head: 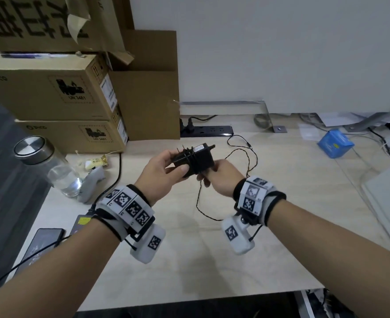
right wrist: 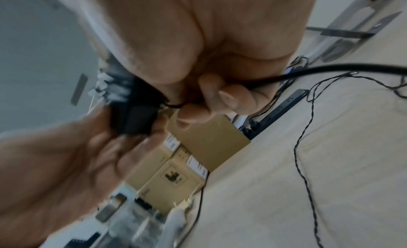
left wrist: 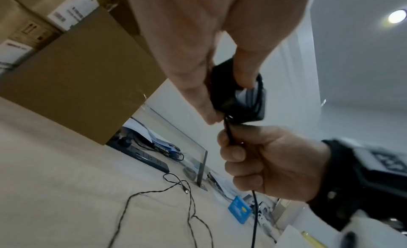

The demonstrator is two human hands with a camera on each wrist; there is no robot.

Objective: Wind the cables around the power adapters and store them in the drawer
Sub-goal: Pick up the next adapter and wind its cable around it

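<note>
A black power adapter (head: pixel 195 158) is held above the desk, with several turns of its thin black cable wound round its body. My left hand (head: pixel 164 172) grips the adapter (left wrist: pixel 239 102) from the left, thumb on top. Just right of it and slightly lower, my right hand (head: pixel 219 177) has its fingers curled round the cable (left wrist: pixel 229 135) close under the adapter. The loose rest of the cable (head: pixel 246 157) hangs from that hand and trails over the desk in loops, its plug end (left wrist: pixel 185 190) lying on the top. No drawer is in view.
Stacked cardboard boxes (head: pixel 51 92) stand at the back left, a black power strip (head: pixel 206 130) beside them. A glass bottle (head: pixel 51 166), a phone (head: pixel 43 242) and a grey controller lie left. A blue packet (head: pixel 335 143) and a white device sit at the right.
</note>
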